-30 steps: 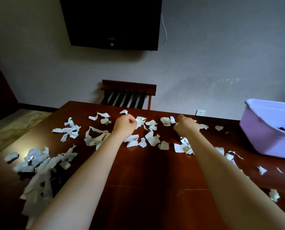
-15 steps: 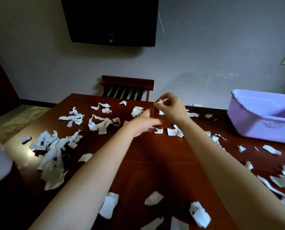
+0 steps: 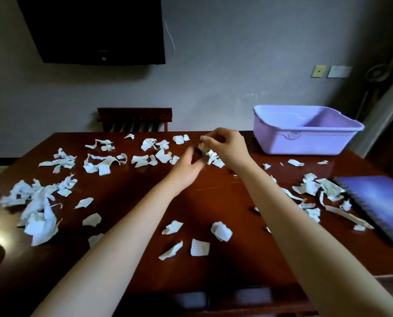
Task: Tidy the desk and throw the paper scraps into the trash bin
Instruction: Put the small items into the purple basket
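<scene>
Pinching scraps point(image 3: 208, 152) w/ right hand point(image 3: 227, 147) (bin point(image 3: 305, 143) near).

A desk point(image 3: 214, 268) was found strewn with scraps point(image 3: 199, 247). A row was laid along the far edge, a pile point(image 3: 40, 216) was heaped at the left edge, a few were scattered in the near middle, and a further cluster was spread at the right, reaching the left edge of a notebook point(image 3: 378, 202). A bin point(image 3: 305, 144) was set on the far right corner, behind the notebook. A chair point(image 3: 135, 114) was placed between desk and wall, left of the bin; a screen point(image 3: 94, 28) was mounted above it. Both hands were held over the far middle, the left hand point(image 3: 186, 168) just before the right hand point(image 3: 226, 145), in which some scraps were held.
</scene>
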Demonstrator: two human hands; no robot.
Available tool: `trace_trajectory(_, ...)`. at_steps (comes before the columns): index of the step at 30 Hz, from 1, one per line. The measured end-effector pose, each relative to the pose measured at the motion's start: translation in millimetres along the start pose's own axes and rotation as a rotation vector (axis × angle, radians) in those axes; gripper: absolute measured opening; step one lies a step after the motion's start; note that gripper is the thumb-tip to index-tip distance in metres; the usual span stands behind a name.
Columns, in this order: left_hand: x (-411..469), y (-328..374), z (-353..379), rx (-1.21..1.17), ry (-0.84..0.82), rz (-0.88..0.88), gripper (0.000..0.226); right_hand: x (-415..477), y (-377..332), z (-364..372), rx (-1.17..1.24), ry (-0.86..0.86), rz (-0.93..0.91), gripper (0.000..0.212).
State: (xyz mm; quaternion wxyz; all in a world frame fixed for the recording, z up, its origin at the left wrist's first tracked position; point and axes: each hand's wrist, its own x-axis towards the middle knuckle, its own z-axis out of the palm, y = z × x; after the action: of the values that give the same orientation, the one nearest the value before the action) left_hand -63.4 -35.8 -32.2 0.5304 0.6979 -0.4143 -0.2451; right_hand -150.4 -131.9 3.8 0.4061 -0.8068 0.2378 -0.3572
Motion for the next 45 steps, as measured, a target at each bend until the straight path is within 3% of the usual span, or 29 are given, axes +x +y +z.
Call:
trace_trajectory(5, -10.9, -5.8, 36.6, 0.016, -0.03, 0.004, 0.035, -28.1, 15.6, -21.9, -0.036, 0.054, 0.005, 0.012)
trace_trajectory(16, -19.0, -15.7, 51.4, 0.006, -0.058, -0.048, 0.019, -49.7, 40.0, -39.2, -0.097, -0.032, 0.052, 0.019)
trace_trajectory(20, -24.0, -20.2, 34.5, -0.072, 0.025, -0.121, 0.011, -49.1, 42.9, -27.5, -0.073, -0.029, 0.063, 0.015)
trace_trajectory(24, -29.9, -28.1, -0.4, -0.17, 0.152, -0.185, 0.021, -43.1, 40.1, -5.5, -0.04, -0.07, 0.072, 0.012)
trace_trajectory(29, -48.8, -38.9, -42.5, -0.073, 0.169, -0.249, 0.041, -42.8, 11.6, 37.6, -0.027, -0.249, -0.031, 0.029)
trace_trajectory(35, -75.9, -47.8, -79.6, -0.046, 0.17, -0.237, 0.047, -41.5, -24.6, 87.4, -0.047, -0.448, -0.149, 0.029)
trace_trajectory(39, -85.4, -48.5, -96.2, -0.046, 0.191, -0.177, 0.044, -43.1, -38.2, 100.3, -0.075, -0.414, -0.205, 0.025)
trace_trajectory(45, -69.7, -41.6, -95.6, 0.019, 0.148, -0.113, 0.052, -29.4, -26.0, 71.6, -0.041, -0.2, -0.083, 0.028)
